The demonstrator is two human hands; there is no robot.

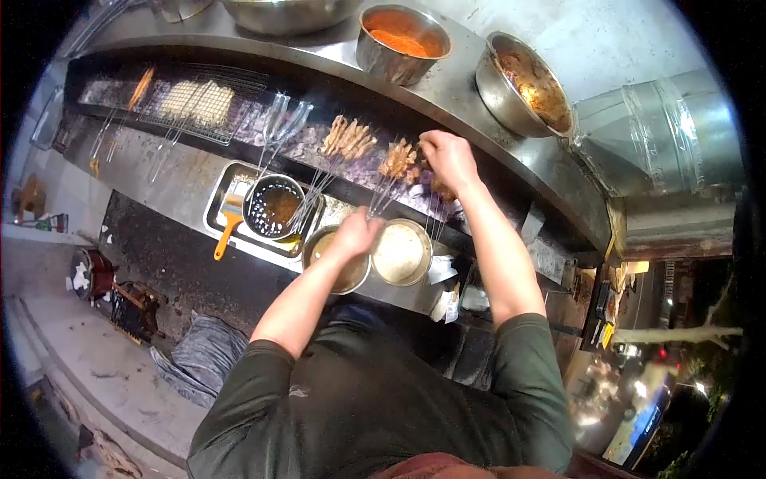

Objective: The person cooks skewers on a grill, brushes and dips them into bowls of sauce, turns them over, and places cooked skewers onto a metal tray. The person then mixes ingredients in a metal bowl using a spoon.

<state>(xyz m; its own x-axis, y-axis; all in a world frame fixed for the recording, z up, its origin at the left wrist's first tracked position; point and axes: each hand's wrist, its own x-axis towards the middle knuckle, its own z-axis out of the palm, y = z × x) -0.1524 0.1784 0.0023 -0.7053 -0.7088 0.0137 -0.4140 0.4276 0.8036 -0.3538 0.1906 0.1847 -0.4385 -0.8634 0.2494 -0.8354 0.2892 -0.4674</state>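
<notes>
Over the glowing coals of a long grill [319, 180], several meat skewers lie in bunches. My left hand [357, 233] is closed around the metal sticks of the middle bunch of skewers [396, 160], above two round metal bowls. Just right of that bunch, my right hand [448, 158] is closed with its fingertips down by the meat; what it pinches, if anything, is too small to make out. Another bunch of skewers [349, 139] lies to the left. More meat shows partly under my right wrist.
A tray [214, 209] holds an orange brush [228, 227] and a pot of dark liquid [274, 207]. Beyond the grill stand a pot of red powder [403, 44] and a metal bowl [524, 85]. A wire rack [199, 102] with pale food lies on the grill's left part.
</notes>
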